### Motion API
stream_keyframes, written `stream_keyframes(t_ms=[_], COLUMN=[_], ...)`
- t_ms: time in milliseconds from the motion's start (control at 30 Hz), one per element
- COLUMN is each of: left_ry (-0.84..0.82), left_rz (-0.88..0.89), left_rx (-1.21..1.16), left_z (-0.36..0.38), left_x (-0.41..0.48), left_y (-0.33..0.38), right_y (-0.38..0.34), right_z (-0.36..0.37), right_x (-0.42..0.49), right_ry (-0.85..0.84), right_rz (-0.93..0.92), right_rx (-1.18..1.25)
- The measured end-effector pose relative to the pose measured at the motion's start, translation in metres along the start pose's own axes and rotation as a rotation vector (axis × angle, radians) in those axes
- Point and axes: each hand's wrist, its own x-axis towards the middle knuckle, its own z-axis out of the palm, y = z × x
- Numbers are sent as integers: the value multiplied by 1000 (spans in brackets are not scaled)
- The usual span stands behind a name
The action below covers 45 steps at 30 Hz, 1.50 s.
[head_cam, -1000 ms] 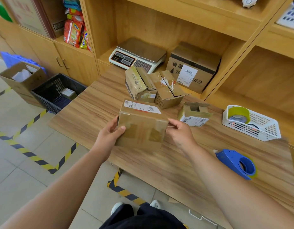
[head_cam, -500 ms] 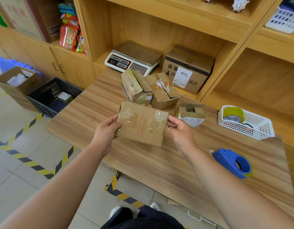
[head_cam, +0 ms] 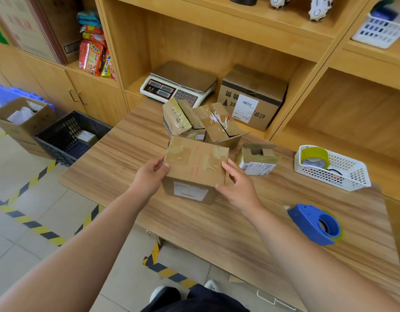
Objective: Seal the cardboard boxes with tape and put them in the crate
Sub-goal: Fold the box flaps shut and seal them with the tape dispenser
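1. Left hand [head_cam: 149, 176] grips the left side of a closed cardboard box [head_cam: 194, 167], thumb laid on the top face and fingers wrapped round the side.
2. Right hand [head_cam: 239, 188] holds the box's right side, fingers spread along the edge and thumb at the near lower corner.
3. The box sits low over the near part of the wooden table [head_cam: 194, 233]; whether its base touches the wood cannot be told. Clear tape shines across its top, and a white label faces the person.
4. Just behind it stand two open boxes [head_cam: 221, 124] leaning together, flaps up, and a small open box [head_cam: 257, 158] lies just right of the held one.
5. A blue tape dispenser [head_cam: 316, 224] lies on the table to the right, well apart from the right hand.
6. A white basket [head_cam: 329, 176] further back holds a yellowish tape roll [head_cam: 314, 154].
7. The black crate [head_cam: 59, 147] stands on the floor left of the table, with one small box [head_cam: 86, 137] inside.
8. A weighing scale [head_cam: 178, 84] and a large labelled carton [head_cam: 250, 97] sit in the shelf recess behind.
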Motion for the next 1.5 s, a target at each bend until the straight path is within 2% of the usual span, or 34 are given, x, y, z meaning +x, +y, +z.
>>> stream_keyframes(t_ms=[100,200,400,700,900,1033,1200,1333,1500], left_ry=[-101,-199,-97,6,67,-46,-129,-131,-144], left_rz=[-13,-24,40,99,44,0,-26,-66,-88], left_rx=[28,97,135,170,161,78,46,-56,-29], left_z=[-6,-9,1,8,13,10,7,13,20], left_x=[2,1,-6,-4,4,7,12,14,18], left_y=[-2,-9,-8,-1,-8,-15,-23,-23,-25], right_y=[4,9,7,1,4,12,28,36,34], right_z=[1,2,-1,-12,-9,-1,12,17,19], right_x=[-3,-4,0,7,12,11,3,-1,3], right_ry=[-7,58,155,247,228,132,77,44,48], right_rz=[-6,-8,1,-43,-16,34,28,66,83], right_rx=[-99,-64,-4,-70,-91,39,-110,-135,-73])
